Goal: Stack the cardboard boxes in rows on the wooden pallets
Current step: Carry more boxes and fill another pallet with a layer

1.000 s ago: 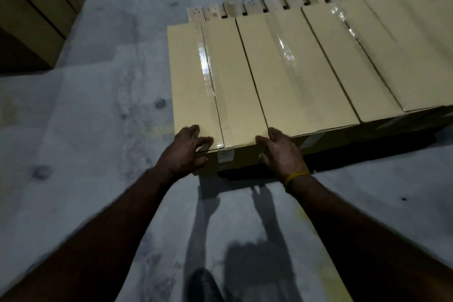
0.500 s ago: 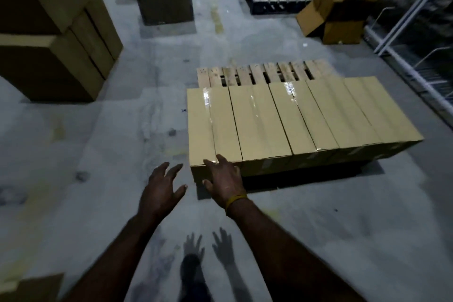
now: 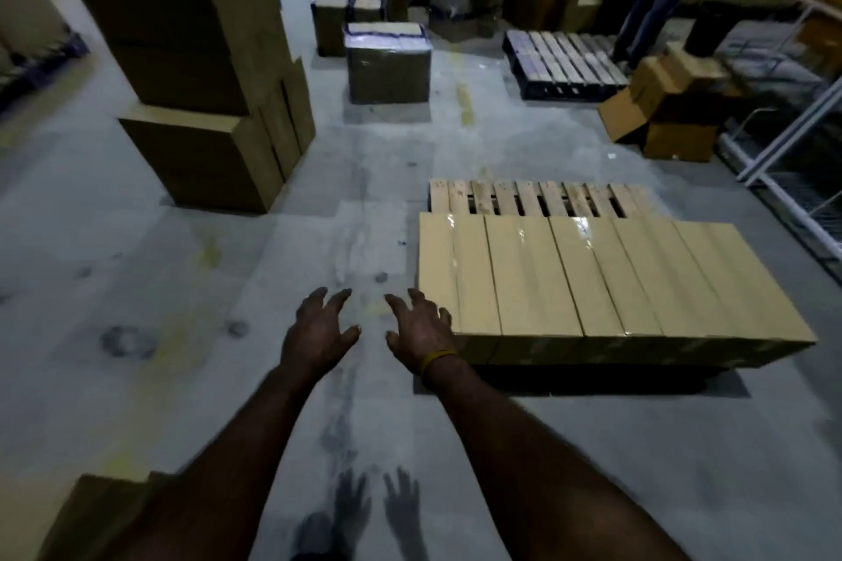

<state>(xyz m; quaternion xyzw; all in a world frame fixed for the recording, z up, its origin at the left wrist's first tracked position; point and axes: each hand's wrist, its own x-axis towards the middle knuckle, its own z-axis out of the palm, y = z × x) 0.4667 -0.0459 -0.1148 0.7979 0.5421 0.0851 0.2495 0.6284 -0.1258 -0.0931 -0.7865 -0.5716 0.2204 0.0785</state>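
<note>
Hands spread and empty, left hand (image 3: 319,328) and right hand (image 3: 421,333) hover beside cardboard boxes (image 3: 592,273) packed edge-to-edge on a wooden pallet (image 3: 537,196), apparently leaving its far slats for another row.

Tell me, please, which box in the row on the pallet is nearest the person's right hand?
The leftmost box in the row; the right hand overlaps its near left corner, while the other boxes extend away rightward.
</note>
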